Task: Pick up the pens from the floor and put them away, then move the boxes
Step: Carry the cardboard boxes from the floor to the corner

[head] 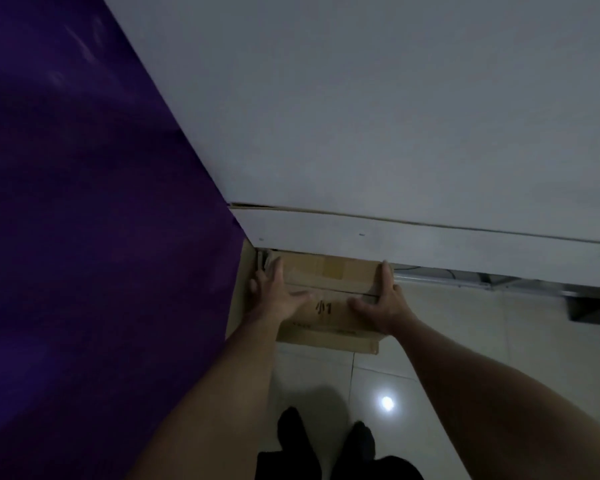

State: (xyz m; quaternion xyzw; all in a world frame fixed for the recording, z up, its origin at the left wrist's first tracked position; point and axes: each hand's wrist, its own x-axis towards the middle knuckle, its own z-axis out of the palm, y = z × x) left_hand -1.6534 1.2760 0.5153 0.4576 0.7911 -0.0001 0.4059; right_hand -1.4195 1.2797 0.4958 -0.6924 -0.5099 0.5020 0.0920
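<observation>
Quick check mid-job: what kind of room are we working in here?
Probably an indoor room corner, maybe home or office storage. Glossy tiled floor, a pale wall beside a purple panel, and both hands, left hand and right hand, on a cardboard box by the wall.

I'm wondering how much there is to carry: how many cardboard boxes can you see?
2. The upper box sits between both hands against the wall; a lower box shows its edge beneath. More may be hidden under the white ledge.
</observation>
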